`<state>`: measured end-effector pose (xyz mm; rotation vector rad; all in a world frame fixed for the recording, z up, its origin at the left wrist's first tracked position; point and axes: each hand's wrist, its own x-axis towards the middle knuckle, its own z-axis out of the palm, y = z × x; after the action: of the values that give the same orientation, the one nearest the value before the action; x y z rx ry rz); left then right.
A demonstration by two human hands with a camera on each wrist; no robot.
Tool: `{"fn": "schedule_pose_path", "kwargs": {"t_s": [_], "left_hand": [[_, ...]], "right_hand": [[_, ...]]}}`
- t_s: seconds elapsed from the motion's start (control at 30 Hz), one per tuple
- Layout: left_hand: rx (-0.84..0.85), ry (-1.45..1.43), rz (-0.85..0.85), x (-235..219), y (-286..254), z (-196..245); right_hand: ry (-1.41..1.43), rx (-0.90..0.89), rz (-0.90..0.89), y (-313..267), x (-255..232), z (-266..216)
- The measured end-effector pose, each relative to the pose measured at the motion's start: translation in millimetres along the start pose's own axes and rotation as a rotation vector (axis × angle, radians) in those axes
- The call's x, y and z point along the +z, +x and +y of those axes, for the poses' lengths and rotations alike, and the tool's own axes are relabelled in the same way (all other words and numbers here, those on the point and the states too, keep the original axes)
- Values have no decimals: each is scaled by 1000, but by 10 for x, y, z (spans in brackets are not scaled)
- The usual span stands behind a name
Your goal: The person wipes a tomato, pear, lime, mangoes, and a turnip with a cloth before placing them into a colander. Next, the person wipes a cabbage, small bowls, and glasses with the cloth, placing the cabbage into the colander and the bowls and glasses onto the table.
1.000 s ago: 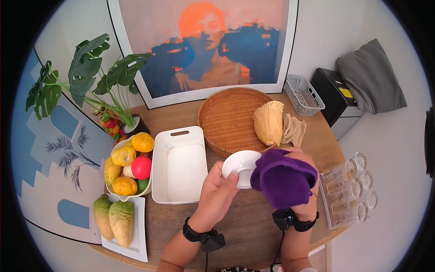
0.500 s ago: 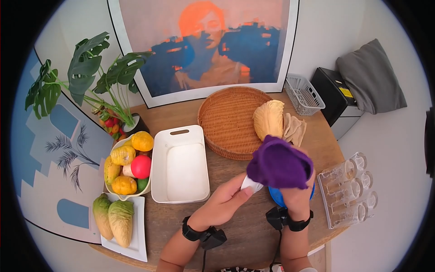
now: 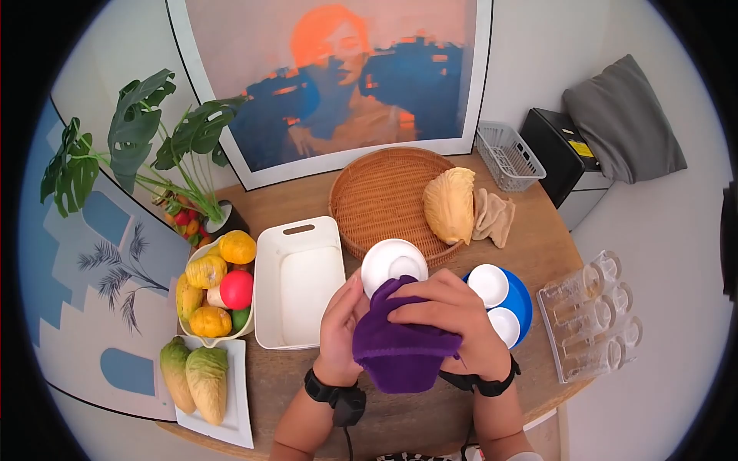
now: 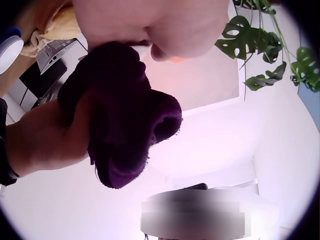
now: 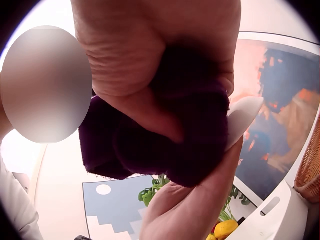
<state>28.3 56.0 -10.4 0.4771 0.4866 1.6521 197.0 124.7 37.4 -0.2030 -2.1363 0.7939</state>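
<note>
Held up in front of the body, a small white dish (image 3: 377,265) is gripped at its left side by my left hand (image 3: 337,342). My right hand (image 3: 457,319) holds a bunched purple cloth (image 3: 407,349) over the lower part of that dish. In the right wrist view the thumb presses into the cloth, and the dish's edge (image 5: 245,117) sticks out beside it. The left wrist view has the cloth (image 4: 122,120) hanging dark and folded. Right of the hands lies a blue plate (image 3: 521,296) bearing two more white dishes (image 3: 487,286).
A white bin (image 3: 265,326) stands left of the hands, beside a bowl of fruit (image 3: 207,270) and a plate with two cabbages (image 3: 238,399). Behind are a wicker tray (image 3: 369,200), another cabbage (image 3: 450,206) and a beige cloth (image 3: 492,219). Glasses in a rack (image 3: 588,323) stand far right.
The purple cloth has moved left and down, onto the dish. The dish went from face-up to nearly edge-on, then back to showing its face. The blue plate with two dishes has come into sight.
</note>
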Motion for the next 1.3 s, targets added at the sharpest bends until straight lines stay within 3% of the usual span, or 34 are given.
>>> {"fn": "schedule_pose_path", "kwargs": {"t_s": [0.17,0.33,0.4,0.43,0.5,0.57,0.77,0.83,0.9,0.97,1.03,1.07,1.13,1.3], "left_hand": [[36,-88,-88,5,50,9],[72,-155,-206,65,8,-1],[12,-2,-223,123,-23,-23],[12,-2,-223,130,-31,-46],[-97,108,-236,132,-63,-90],[-132,158,-242,70,-74,-123],[-201,335,-303,76,-42,-152],[-131,224,-373,71,-2,-185],[-121,204,-359,16,-3,-188],[-113,183,-345,-107,9,-199],[-96,-106,-468,-176,46,-176],[-96,-106,-467,-111,32,-149],[-97,121,-172,98,-12,-73],[-70,120,-99,128,4,-79]], "right_hand": [[-53,25,-6,-19,-93,13],[-55,83,274,-103,-148,191],[8,146,451,-159,-119,275],[7,146,451,-171,-121,273],[167,391,572,-190,-137,273],[185,392,570,-217,-172,303],[139,339,497,-161,-147,187],[-63,164,393,-150,-143,202],[-62,166,352,-129,-138,190],[-118,54,221,-79,-132,141],[-95,34,187,-30,-96,83],[-94,36,123,-33,-77,79],[-90,50,29,-18,-54,42],[-102,42,-67,-39,-91,33]]}}
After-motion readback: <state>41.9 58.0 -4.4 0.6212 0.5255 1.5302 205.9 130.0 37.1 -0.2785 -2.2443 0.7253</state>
